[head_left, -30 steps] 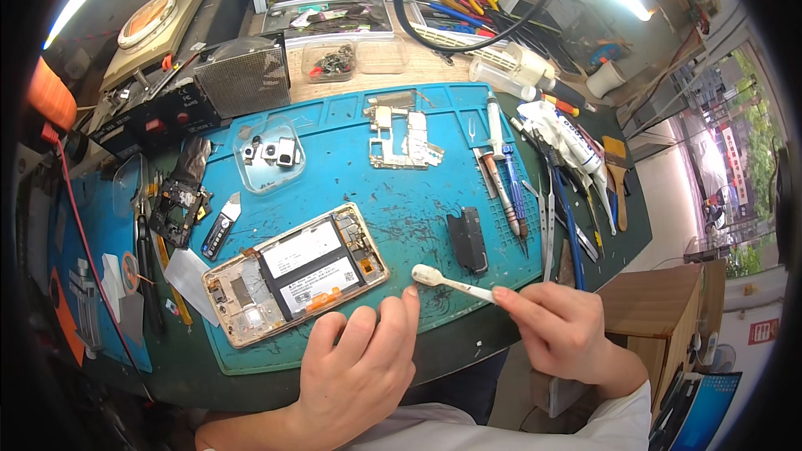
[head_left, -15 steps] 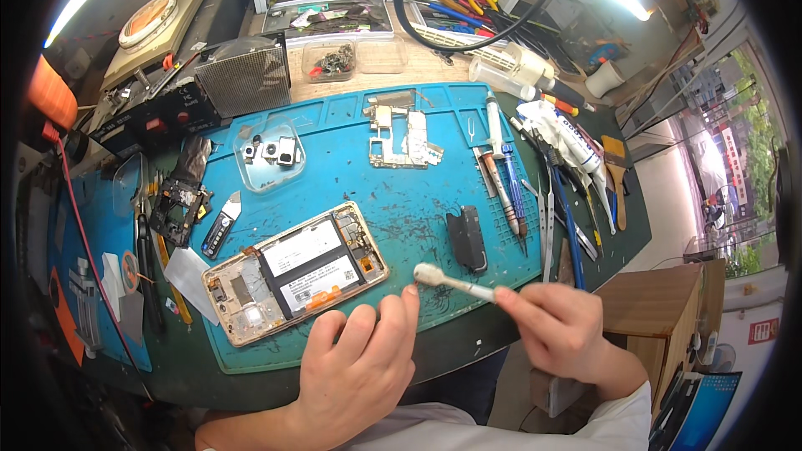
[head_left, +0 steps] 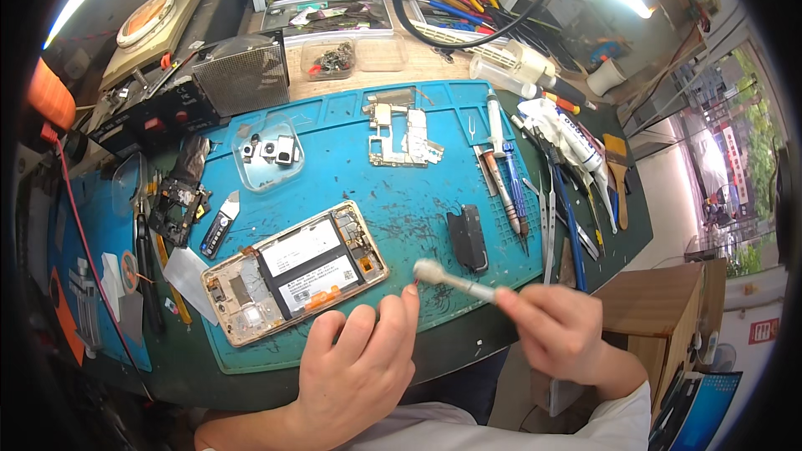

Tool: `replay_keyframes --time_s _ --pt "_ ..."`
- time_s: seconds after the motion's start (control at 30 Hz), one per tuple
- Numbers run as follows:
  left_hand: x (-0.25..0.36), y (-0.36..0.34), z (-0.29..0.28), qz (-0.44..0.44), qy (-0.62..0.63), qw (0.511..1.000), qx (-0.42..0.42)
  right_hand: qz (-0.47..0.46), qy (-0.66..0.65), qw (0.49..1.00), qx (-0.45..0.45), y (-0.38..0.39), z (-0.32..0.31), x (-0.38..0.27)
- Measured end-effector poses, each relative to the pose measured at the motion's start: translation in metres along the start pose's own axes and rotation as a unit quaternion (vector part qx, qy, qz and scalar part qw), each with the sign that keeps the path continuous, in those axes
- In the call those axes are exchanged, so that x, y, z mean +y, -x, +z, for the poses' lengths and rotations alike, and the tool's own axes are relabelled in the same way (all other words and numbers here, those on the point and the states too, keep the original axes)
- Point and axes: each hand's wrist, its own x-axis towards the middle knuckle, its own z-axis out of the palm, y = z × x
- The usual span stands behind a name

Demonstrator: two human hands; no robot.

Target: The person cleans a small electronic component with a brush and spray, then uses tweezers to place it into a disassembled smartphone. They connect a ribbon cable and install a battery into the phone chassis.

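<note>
My right hand [head_left: 561, 330] pinches the handle of a small brush [head_left: 464, 284] with a pale, bushy head, slightly blurred. The brush head is right by the tip of my left index finger. My left hand [head_left: 359, 359] is closed, thumb hidden behind the fingers; a tiny reddish bit shows at its fingertip, too small to name. To the left of the brush lies an opened phone [head_left: 242, 309] in a gold frame, its white-labelled battery [head_left: 306, 260] exposed. Just beyond the brush rests a black plastic part [head_left: 466, 239].
On the blue mat [head_left: 351, 188] sit a metal-shielded circuit board [head_left: 409, 135] and a clear dish [head_left: 271, 179] of camera modules. Screwdrivers [head_left: 511, 192], tweezers [head_left: 547, 230] and a white tube [head_left: 570, 138] lie at the right. A utility knife [head_left: 220, 225] is left of the phone.
The brush head has shifted very slightly by the left fingertip and the right hand a little with it. My left hand and the parts on the mat stay put.
</note>
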Motion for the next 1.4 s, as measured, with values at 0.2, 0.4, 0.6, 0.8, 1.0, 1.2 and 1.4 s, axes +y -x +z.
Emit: replay_keyframes --time_s 0.2,0.4,0.6,0.8,1.0,1.2,1.4 --pt "0.000 0.000 -0.001 0.001 0.000 1.000 -0.003 -0.007 0.010 0.998 0.056 0.004 0.010 0.010" --pt "0.000 -0.001 0.000 0.003 0.003 1.000 0.004 -0.020 0.045 0.996 0.071 0.001 0.008 0.009" --pt "0.000 0.000 -0.001 0.001 0.006 1.000 0.000 -0.011 0.050 0.993 0.106 -0.001 0.007 0.009" --pt "0.000 0.000 0.000 0.003 0.004 1.000 0.003 0.014 0.023 0.988 0.155 -0.007 0.009 0.012" --pt "-0.002 0.005 0.004 -0.003 0.023 1.000 0.006 0.078 -0.164 0.981 0.065 -0.041 0.014 0.004" --pt "-0.002 0.004 0.003 -0.006 0.016 1.000 -0.001 0.093 -0.214 0.970 0.067 -0.064 0.049 -0.019" --pt "-0.002 0.007 0.004 -0.004 0.015 1.000 0.005 0.095 -0.218 0.968 0.081 -0.071 0.054 -0.029"
